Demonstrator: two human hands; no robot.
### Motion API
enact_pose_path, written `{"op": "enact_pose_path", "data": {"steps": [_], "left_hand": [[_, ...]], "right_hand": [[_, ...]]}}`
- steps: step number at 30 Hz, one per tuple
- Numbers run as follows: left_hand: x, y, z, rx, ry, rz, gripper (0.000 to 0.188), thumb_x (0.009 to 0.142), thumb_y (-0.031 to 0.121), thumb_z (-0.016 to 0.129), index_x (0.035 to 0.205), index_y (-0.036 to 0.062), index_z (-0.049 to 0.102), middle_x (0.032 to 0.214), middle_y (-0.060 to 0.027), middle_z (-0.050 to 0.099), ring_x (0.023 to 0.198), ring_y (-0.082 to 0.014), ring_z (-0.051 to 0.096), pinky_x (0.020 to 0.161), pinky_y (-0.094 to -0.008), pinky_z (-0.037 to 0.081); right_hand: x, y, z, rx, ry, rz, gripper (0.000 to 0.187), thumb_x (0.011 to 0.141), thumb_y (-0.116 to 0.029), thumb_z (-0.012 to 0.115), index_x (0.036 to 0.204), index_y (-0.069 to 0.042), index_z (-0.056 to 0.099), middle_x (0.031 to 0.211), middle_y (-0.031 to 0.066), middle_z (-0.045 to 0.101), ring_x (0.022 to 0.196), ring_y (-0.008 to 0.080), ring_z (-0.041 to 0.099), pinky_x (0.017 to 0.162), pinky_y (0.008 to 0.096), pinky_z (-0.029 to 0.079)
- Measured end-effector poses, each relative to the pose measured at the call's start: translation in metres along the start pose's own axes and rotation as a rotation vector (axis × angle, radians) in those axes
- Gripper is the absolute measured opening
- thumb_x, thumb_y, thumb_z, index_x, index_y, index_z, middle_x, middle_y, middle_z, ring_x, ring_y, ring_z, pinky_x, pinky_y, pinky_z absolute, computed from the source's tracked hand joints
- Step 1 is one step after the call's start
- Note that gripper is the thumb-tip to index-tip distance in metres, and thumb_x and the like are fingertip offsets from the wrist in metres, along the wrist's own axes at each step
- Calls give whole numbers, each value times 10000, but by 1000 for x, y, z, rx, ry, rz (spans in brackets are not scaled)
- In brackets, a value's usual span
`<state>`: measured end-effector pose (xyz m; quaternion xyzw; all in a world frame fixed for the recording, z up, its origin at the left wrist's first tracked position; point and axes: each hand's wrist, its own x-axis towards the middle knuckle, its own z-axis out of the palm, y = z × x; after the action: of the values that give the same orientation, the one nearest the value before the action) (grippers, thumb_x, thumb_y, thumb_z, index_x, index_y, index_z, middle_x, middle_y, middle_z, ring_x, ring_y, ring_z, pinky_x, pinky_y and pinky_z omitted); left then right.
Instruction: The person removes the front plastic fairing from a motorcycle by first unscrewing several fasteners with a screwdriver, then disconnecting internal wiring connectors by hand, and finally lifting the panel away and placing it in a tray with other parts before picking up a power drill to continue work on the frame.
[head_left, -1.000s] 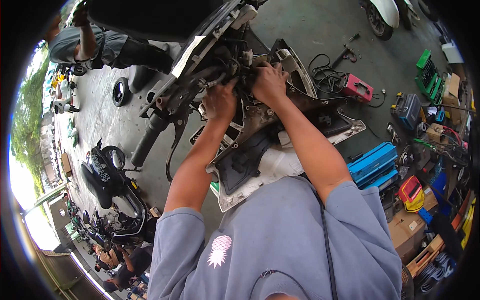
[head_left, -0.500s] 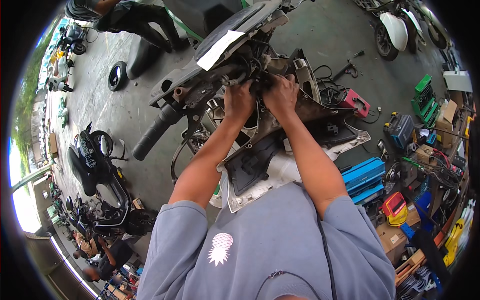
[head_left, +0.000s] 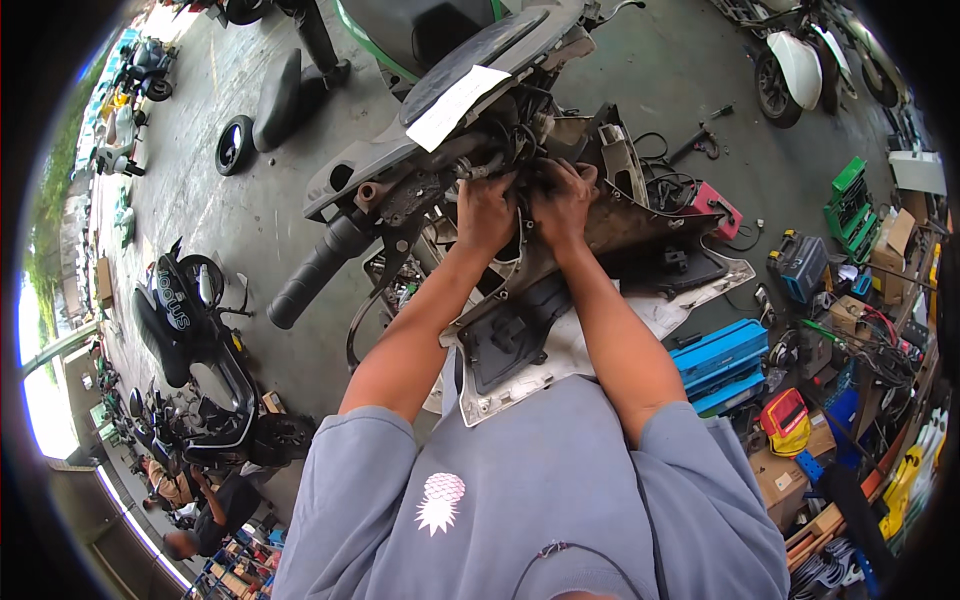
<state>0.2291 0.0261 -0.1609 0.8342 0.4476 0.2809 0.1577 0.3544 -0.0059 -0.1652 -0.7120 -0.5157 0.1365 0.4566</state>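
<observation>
Both my hands reach into the front of a partly stripped scooter, below its handlebar. My left hand (head_left: 487,212) is closed, its fingertips among dark cables (head_left: 522,140). Right beside it my right hand (head_left: 562,208) is also closed, fingers curled at the same dark parts. What either one grips is hidden. Above them the instrument cover (head_left: 470,62) has a white paper sheet (head_left: 458,108) lying on it. The black handlebar grip (head_left: 320,268) sticks out at the left. Under my forearms the loosened white-and-black front panel (head_left: 515,350) leans toward my body.
On the floor to the right lie a red-and-black box (head_left: 716,208), a blue toolbox (head_left: 722,362) and a green tool case (head_left: 850,210). A black scooter (head_left: 215,370) stands left, with a loose tire (head_left: 235,146) and a seat (head_left: 278,102) farther off. A person's leg (head_left: 315,40) shows behind.
My hands stay at the cables and the right fingers have shifted slightly. The view has moved a little, so the scooter sits lower and farther right. The person behind is now mostly out of view.
</observation>
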Motion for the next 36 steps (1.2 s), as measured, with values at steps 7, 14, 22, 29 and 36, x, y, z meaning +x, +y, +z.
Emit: {"op": "enact_pose_path", "data": {"steps": [7,14,22,29,36], "left_hand": [[-3,-6,1,-5,33,4,272,712,91,613,977,58,662,979,-172,637,918,-361,569,872,-442,426],[13,11,-11,-103,136,-14,205,699,123,660,892,56,676,862,-164,649,817,-365,605,751,-426,485],[16,18,-5,-26,132,-198,141,737,176,662,802,54,688,807,-134,658,736,-341,618,672,-413,490],[7,9,3,-61,297,-109,127,722,146,667,792,43,693,826,-139,664,747,-334,627,682,-398,496],[1,0,11,14,319,-129,134,720,134,670,810,39,691,825,-154,670,754,-340,638,701,-393,498]], "right_hand": [[1,-6,-7,193,-35,-2,196,672,-105,637,858,-105,697,838,48,657,816,231,518,812,338,373],[1,-7,-14,317,-20,138,156,687,-93,681,841,-90,704,815,51,661,831,249,508,768,338,416],[-1,-20,-26,156,-100,45,189,701,-64,664,884,-91,704,859,61,661,882,255,501,810,328,395],[0,-15,-42,35,-269,9,264,713,-99,641,975,-110,679,959,62,656,938,284,541,837,375,417],[5,-8,-34,56,-289,36,402,725,-230,625,1114,-127,619,1031,129,635,1025,306,563,890,393,442]]}}
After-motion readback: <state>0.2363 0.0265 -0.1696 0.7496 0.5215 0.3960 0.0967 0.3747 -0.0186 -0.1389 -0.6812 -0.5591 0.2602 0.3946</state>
